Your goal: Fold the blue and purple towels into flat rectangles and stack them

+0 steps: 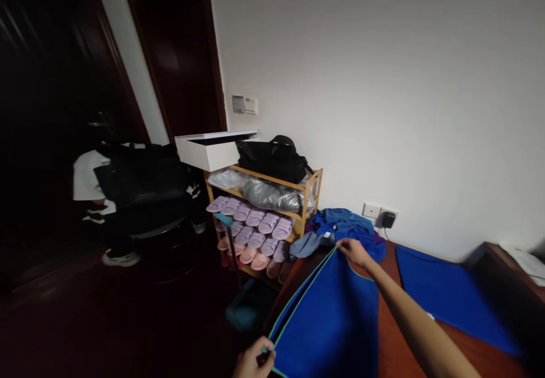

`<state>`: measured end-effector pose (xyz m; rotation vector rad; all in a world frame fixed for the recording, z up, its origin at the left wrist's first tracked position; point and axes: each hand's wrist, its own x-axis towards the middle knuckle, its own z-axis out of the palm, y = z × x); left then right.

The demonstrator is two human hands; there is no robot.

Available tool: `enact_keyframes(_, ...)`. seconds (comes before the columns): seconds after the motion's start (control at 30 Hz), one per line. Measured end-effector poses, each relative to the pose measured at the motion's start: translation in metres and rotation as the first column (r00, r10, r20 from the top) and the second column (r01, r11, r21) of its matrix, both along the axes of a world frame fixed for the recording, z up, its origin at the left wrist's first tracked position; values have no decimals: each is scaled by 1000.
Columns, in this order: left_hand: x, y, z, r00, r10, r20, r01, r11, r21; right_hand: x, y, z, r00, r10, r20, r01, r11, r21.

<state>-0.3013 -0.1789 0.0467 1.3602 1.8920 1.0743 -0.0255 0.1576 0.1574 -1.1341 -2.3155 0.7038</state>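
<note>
A blue cloth (326, 315) with bright green edging is stretched between my two hands, above the reddish-brown table. My left hand (254, 360), low in the view, is closed on its near corner; a small dark patch shows between the fingers, and I cannot tell what it is. At the far corner, my right hand (353, 251) pinches the green edge. Two layers part slightly along the left side. Beyond my right hand lies a heap of crumpled blue and purple cloths (347, 225). Right of my forearm, another blue cloth (451, 293) lies flat.
A wooden rack (313, 193) beside the table holds lilac slippers (255, 217), pink slippers (260, 261) and plastic-wrapped items. On top sit a white box (206, 154) and a black bag (275, 158). A black plug (388, 219) is in the wall socket. Dark bags and clothing are piled at left.
</note>
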Motion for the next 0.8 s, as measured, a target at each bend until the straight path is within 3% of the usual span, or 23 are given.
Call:
enact_keyframes(0.13,8,-10,64,994,-3,-107,21,986,166,90,-46,67,996,11,-86,-11,1000,1)
enact_keyframes(0.23,18,-20,124,972,-44,-233,112,951,288,157,-95,114,990,17,-141,-14,1000,26)
enact_keyframes(0.33,27,-25,186,936,-54,-348,197,898,393,211,-146,157,980,-47,-195,65,994,83)
enact_keyframes(0.43,35,-19,244,904,-49,-424,268,839,473,251,-189,188,951,-114,-288,163,975,151)
enact_keyframes(0.5,41,-8,276,901,-66,-430,295,818,493,270,-211,200,940,-110,-324,187,959,215)
enact_keyframes(0.57,50,6,301,913,-118,-390,316,810,495,284,-228,206,946,-90,-312,183,941,283)
enact_keyframes(0.63,60,20,316,932,-188,-309,327,804,496,295,-244,207,953,-82,-291,182,924,337)
enact_keyframes(0.8,83,35,324,942,-298,-155,335,786,520,314,-281,201,941,-123,-314,247,886,392)
